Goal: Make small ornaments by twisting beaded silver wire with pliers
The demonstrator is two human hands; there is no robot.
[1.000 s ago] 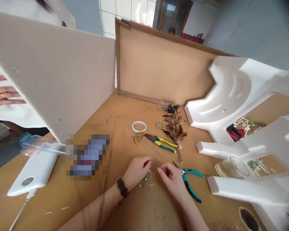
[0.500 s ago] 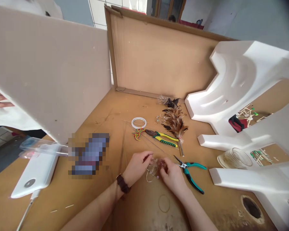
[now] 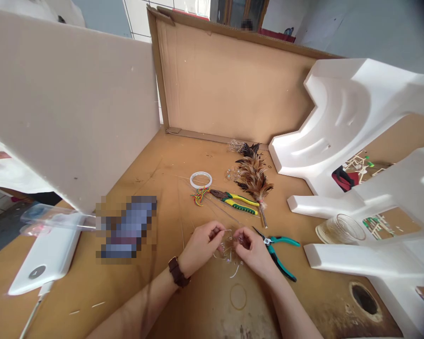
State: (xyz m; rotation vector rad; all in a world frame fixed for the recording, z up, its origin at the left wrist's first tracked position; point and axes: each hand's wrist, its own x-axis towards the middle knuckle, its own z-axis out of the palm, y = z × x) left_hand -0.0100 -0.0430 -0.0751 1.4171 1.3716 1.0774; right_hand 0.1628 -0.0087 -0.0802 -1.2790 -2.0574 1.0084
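Observation:
My left hand (image 3: 205, 242), with a dark watch (image 3: 178, 272) on the wrist, pinches the end of a thin pale wire (image 3: 228, 230). Facing it, my right hand (image 3: 251, 247) has its fingers closed on a tangle of wire with small clear beads (image 3: 229, 254). Loops of this beaded wire hang between the hands, and a short white end sticks out below. Just right of my right hand lie teal-handled needle-nose pliers (image 3: 273, 249), jaws apart. Beyond the hands are yellow-green combination pliers (image 3: 235, 201) and a bundle of coloured cords (image 3: 200, 195).
A white tape roll (image 3: 200, 173) and a brown feather duster (image 3: 254, 176) lie farther back. At left are a blurred phone (image 3: 132, 228) and a white charging device (image 3: 47, 254). White foam pieces (image 3: 325, 256) and a glass (image 3: 341, 229) stand right; a cardboard panel (image 3: 233, 80) rises behind.
My hands have turned slightly, and a thin wire now stretches out from my left fingertips towards the right hand. The beaded tangle hangs lower, with its white end showing. The view has shifted slightly.

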